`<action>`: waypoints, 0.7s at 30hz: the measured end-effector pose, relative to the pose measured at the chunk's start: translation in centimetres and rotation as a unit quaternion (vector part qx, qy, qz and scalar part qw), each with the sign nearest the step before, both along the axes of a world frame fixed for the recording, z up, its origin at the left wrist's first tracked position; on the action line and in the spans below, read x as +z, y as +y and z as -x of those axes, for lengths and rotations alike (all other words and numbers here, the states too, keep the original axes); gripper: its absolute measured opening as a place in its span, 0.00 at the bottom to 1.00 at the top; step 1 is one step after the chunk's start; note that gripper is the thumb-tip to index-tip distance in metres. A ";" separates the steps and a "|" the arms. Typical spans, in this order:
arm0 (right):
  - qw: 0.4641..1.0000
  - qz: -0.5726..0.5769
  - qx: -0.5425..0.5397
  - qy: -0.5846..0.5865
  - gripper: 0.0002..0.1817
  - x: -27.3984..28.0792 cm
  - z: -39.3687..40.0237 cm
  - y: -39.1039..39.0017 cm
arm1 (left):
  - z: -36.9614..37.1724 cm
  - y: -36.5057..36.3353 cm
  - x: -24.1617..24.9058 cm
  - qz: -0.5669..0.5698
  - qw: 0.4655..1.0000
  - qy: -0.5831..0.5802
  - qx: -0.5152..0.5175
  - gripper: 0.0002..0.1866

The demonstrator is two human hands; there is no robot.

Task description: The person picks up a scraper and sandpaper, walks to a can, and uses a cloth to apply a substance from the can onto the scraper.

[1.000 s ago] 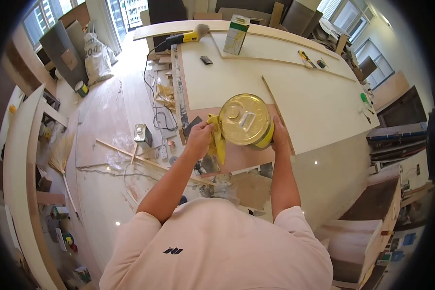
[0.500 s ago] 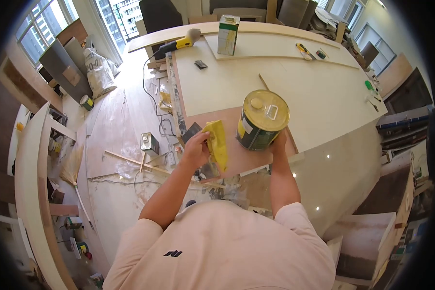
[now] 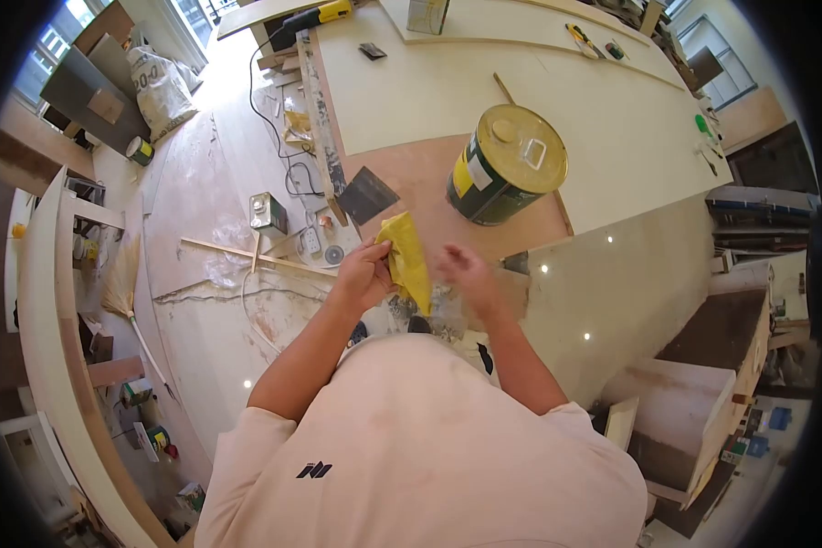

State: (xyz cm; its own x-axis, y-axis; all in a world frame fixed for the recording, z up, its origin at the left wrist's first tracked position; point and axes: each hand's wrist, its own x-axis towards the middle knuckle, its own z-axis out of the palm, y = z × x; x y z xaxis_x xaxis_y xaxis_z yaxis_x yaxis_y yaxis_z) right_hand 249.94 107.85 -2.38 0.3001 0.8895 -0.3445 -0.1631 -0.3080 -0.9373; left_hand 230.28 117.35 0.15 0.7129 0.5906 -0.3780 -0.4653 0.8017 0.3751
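My left hand (image 3: 363, 277) pinches a folded yellow cloth (image 3: 405, 265) near its upper left edge, and the cloth hangs down to a point. To the right of it, my right hand (image 3: 468, 274) is held out with its fingers apart and nothing in them, slightly smeared by motion. Beyond my hands a large round metal can (image 3: 510, 164) stands upright on the worktable, its yellow lid on and the lid's handle lying flat. A dark square sheet (image 3: 368, 194) lies at the table's near left corner.
On the pale board (image 3: 411, 100) lie a thin wood stick (image 3: 503, 88) and a small dark pad (image 3: 372, 51). A yellow power tool (image 3: 324, 15) and a rectangular tin (image 3: 426, 16) are at the back. Left on the floor are another tin (image 3: 268, 213), wood strips (image 3: 247, 254) and a cord.
My right hand has let go of the large can and moved left towards the yellow cloth. The can now rests on the table. My view has tilted down.
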 end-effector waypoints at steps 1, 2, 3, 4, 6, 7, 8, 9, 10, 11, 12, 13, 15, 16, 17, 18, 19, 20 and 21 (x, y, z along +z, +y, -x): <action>0.990 -0.012 0.014 0.139 0.20 0.2 1.6 0.3 | -0.4 -0.4 -0.9 -0.012 1.000 0.017 0.004 0.13; 0.961 -0.027 0.027 0.275 0.21 0.2 2.6 0.6 | -1.0 -0.8 -1.5 -0.025 0.999 0.034 0.009 0.14; 0.960 -0.032 0.018 0.279 0.20 0.1 2.9 0.6 | -1.1 -1.0 -2.0 -0.040 0.998 0.051 0.015 0.14; 0.959 -0.037 0.009 0.282 0.18 -0.2 3.1 0.6 | -0.7 -1.1 -2.4 -0.068 0.992 0.106 -0.002 0.15; 0.971 -0.028 -0.007 0.237 0.16 -0.4 3.0 0.3 | 0.2 -1.4 -0.4 -0.121 0.969 0.214 -0.036 0.17; 0.982 -0.013 -0.013 0.188 0.16 -0.3 2.3 -0.2 | 1.0 -1.4 -1.3 -0.211 0.930 0.301 -0.017 0.18; 0.990 0.002 -0.019 0.139 0.15 -0.1 1.7 -0.5 | 2.4 -1.0 -3.0 -0.299 0.874 0.382 0.002 0.19; 0.999 0.020 -0.023 0.025 0.15 0.8 1.7 -0.4 | 3.8 -0.7 -4.9 -0.382 0.803 0.458 0.020 0.21; 0.995 0.038 -0.025 -0.088 0.15 2.5 1.8 -0.2 | 4.8 -0.5 -7.5 -0.389 0.759 0.517 0.073 0.22; 0.978 0.053 -0.027 -0.201 0.14 3.4 1.9 0.2 | 4.9 -0.7 -7.1 -0.325 0.797 0.506 0.060 0.22; 0.949 0.011 -0.005 -0.316 0.15 3.3 2.3 0.9 | 4.9 -0.8 -6.7 -0.261 0.829 0.492 0.046 0.22; 0.903 -0.031 0.016 -0.427 0.16 3.2 3.2 1.7 | 4.8 -0.9 -6.3 -0.195 0.858 0.475 0.031 0.22; 0.833 -0.078 0.076 -0.543 0.17 1.9 5.1 2.5 | 4.4 -0.9 -7.3 -0.165 0.895 0.414 0.005 0.17; 0.821 -0.085 0.114 -0.554 0.17 0.0 5.9 2.9 | 4.1 -0.8 -7.7 -0.165 0.896 0.413 -0.013 0.16; 0.807 -0.092 0.153 -0.563 0.17 -0.5 6.5 3.3 | 3.9 -0.6 -7.8 -0.166 0.896 0.411 -0.030 0.16; 0.788 -0.097 0.136 -0.593 0.17 -0.8 6.7 3.2 | 3.9 -0.6 -8.0 -0.176 0.893 0.413 -0.033 0.15; 0.768 -0.101 0.119 -0.621 0.17 -1.0 7.0 2.9 | 3.8 -0.6 -8.1 -0.186 0.890 0.415 -0.036 0.14; 0.746 -0.107 0.104 -0.649 0.17 -1.1 7.1 2.9 | 3.6 -0.6 -8.0 -0.194 0.888 0.416 -0.036 0.14; 0.763 -0.125 0.092 -0.627 0.16 -1.6 6.9 3.2 | 3.5 -0.5 -8.0 -0.191 0.893 0.406 -0.027 0.14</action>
